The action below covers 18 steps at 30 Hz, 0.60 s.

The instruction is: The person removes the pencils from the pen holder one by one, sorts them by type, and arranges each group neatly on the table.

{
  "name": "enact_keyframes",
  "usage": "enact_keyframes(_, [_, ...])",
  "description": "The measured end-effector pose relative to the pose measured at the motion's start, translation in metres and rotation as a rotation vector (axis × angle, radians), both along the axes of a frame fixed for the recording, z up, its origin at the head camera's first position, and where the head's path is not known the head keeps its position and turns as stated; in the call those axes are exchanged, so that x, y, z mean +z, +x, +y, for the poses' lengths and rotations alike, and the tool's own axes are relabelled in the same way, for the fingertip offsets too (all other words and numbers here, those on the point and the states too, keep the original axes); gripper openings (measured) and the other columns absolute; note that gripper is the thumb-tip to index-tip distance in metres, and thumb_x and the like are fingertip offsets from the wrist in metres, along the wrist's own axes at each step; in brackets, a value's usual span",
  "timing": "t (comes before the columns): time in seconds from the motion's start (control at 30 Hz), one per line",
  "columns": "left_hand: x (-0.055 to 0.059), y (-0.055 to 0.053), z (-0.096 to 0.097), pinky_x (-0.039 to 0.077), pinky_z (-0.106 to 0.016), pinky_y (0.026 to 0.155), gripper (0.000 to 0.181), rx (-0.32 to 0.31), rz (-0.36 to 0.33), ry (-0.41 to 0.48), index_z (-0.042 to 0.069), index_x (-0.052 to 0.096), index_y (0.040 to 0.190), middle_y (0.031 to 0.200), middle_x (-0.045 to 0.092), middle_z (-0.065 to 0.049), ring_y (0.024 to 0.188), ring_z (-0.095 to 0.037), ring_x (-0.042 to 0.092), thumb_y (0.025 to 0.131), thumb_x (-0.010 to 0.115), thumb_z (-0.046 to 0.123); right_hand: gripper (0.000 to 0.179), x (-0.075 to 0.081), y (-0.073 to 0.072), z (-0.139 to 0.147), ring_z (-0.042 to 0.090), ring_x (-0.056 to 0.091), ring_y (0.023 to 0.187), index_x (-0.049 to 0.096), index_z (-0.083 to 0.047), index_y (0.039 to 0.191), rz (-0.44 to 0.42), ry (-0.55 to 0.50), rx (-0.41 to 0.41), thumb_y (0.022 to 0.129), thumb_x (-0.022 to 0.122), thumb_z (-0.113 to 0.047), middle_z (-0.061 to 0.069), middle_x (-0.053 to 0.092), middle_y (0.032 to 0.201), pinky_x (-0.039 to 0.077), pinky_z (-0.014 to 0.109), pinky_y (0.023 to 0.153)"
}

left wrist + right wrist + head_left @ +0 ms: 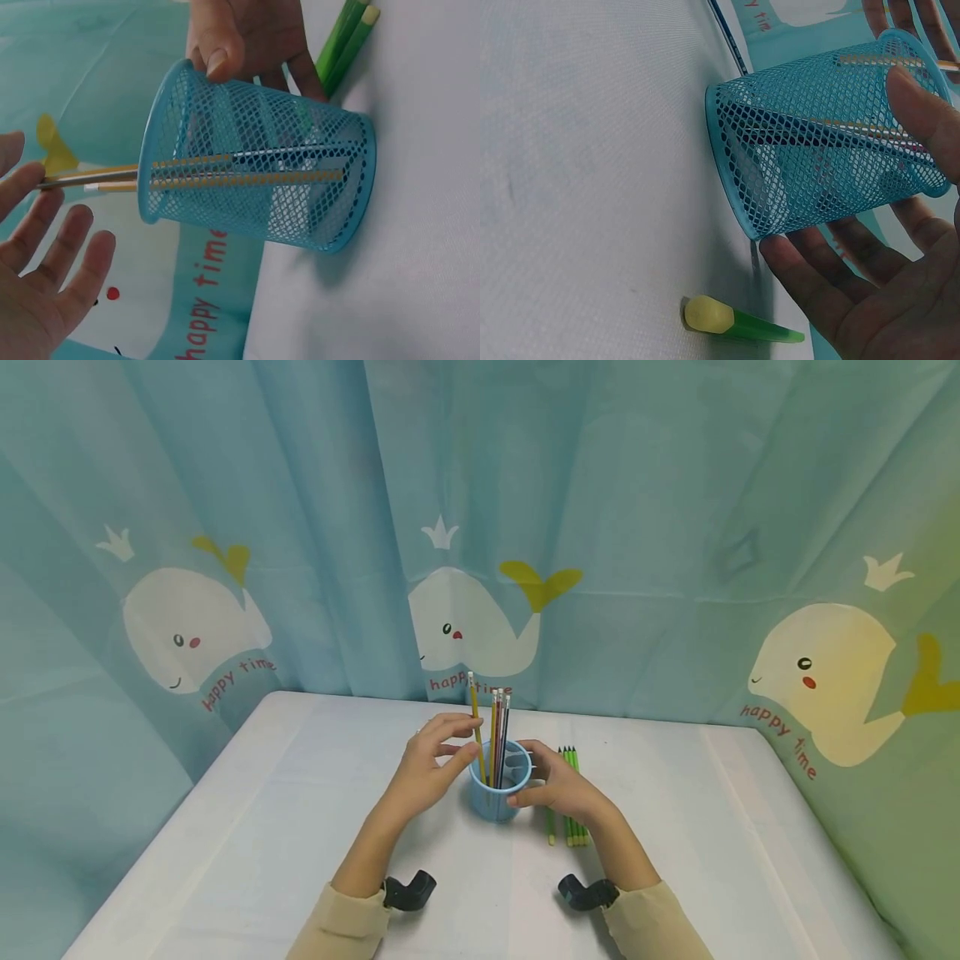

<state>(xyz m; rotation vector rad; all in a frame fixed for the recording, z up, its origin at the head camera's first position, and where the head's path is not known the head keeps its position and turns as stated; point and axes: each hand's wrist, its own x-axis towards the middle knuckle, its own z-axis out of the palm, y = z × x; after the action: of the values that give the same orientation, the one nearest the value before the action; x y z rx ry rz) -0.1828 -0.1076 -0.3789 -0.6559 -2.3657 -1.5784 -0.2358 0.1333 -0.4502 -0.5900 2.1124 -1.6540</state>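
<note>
Two hands at one cup. The left hand [427,768] comes in from the left above the rim, its fingers spread, thumb and index tips at a yellow pencil [475,697]; cannot tell whether they pinch it or only touch it. The right hand [558,785] holds the blue mesh cup [487,806] from the right, thumb on the near side, fingers round the far side.

Handling note (judgement): the right hand should keep a light, steady hold, since thin mesh could tip or skid under a sideways pull. The left should guide the yellow pencil along the cup's axis, with thumb and index only, the other fingers kept off the neighbours.

Position: cup between the hands, nearly upright over the desk [300,827]; full base contact not certain. The yellow pencil stands in it at the left of the bunch, top leaning left, white end above the left fingertips. Just right of it, more pencils [494,714] stand close together, count unclear.

Farther out: green pencils [570,831] lie right of the cup, partly hidden by the right hand. Far side: a curtain [637,527] with whale prints.
</note>
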Motion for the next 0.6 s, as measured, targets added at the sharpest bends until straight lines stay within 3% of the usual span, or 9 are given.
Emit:
enact_keyframes(0.07, [0.001,0.0,0.0,0.057,-0.051,0.093,0.033,0.016,-0.002,0.001,0.0,0.062,0.129,0.13,0.059,-0.018,0.117,-0.038,0.061,0.097,0.064,0.007,0.076,0.0,0.0,0.0,0.038,0.053,0.128,0.045,-0.013,0.143,-0.003,0.0,-0.002,0.078,0.083,-0.011,0.012,0.055,0.139,0.043,0.058,0.106])
enact_keyframes(0.2, [-0.016,-0.012,-0.005,0.057,-0.049,0.093,0.034,0.032,0.016,0.024,0.005,0.062,0.131,0.131,0.06,-0.014,0.115,-0.033,0.063,0.097,0.065,0.01,0.075,0.001,0.001,0.001,0.039,0.052,0.129,0.046,-0.012,0.143,0.001,0.002,-0.004,0.077,0.084,-0.011,0.012,0.055,0.139,0.043,0.059,0.107])
enact_keyframes(0.27, [-0.018,-0.014,-0.007,0.058,-0.047,0.092,0.034,0.027,0.033,0.041,0.006,0.062,0.131,0.131,0.06,-0.013,0.114,-0.032,0.064,0.097,0.065,0.01,0.075,0.001,0.001,0.001,0.04,0.052,0.128,0.046,-0.012,0.143,0.005,0.001,-0.002,0.077,0.084,-0.011,0.013,0.055,0.139,0.042,0.06,0.107])
enact_keyframes(0.43, [-0.013,-0.012,-0.011,0.058,-0.041,0.093,0.034,0.002,0.068,0.064,0.011,0.062,0.131,0.13,0.06,-0.008,0.113,-0.027,0.065,0.097,0.065,0.011,0.075,0.0,0.0,0.001,0.04,0.052,0.128,0.046,-0.012,0.143,0.004,0.002,-0.004,0.077,0.084,-0.011,0.013,0.055,0.138,0.043,0.059,0.106])
enact_keyframes(0.6, [-0.006,-0.008,-0.015,0.058,-0.038,0.093,0.033,0.022,0.097,0.072,0.013,0.063,0.131,0.128,0.06,-0.004,0.111,-0.022,0.067,0.097,0.066,0.014,0.076,0.0,0.0,0.001,0.039,0.053,0.127,0.046,-0.013,0.143,0.009,0.001,0.0,0.078,0.084,-0.012,0.012,0.056,0.138,0.044,0.058,0.105])
